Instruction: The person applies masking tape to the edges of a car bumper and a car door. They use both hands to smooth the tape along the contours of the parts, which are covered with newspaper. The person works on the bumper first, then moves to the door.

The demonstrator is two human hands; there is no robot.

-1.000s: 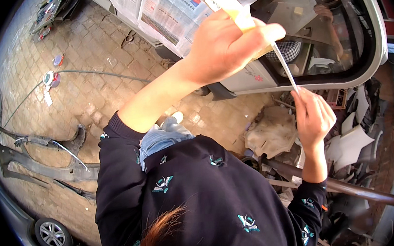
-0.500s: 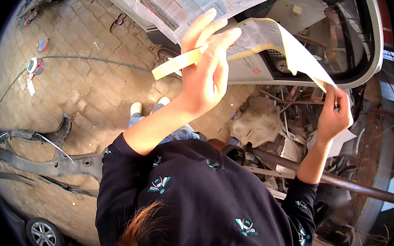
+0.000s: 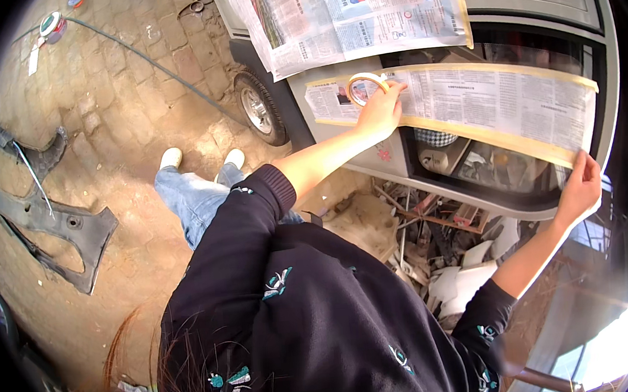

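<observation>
My left hand [image 3: 381, 113] grips a roll of masking tape [image 3: 351, 90], its fingertips against a long newspaper strip [image 3: 485, 99]. This strip has yellowish tape along its upper and lower edges. At the strip's lower right corner, my right hand [image 3: 581, 187] pinches the paper between thumb and fingers. Stretched out flat, the strip lies in front of the dark side window [image 3: 506, 168] of a silver vehicle [image 3: 371, 162]; whether all of it touches the glass I cannot tell. Above it a larger newspaper sheet [image 3: 359, 24] with a taped right edge covers part of the vehicle.
A vehicle wheel [image 3: 255, 108] stands left of the papers. Scrap and broken panels [image 3: 437, 237] are heaped below the window. On the brick floor [image 3: 132, 167] lie a dark fender panel [image 3: 70, 221], a hose [image 3: 157, 69] and a small round tin [image 3: 53, 26].
Both hands have moved with the strip, which was curled and twisted and is now spread flat along the window. My left fingers, raised before, have closed round the tape roll. The view has shifted.
</observation>
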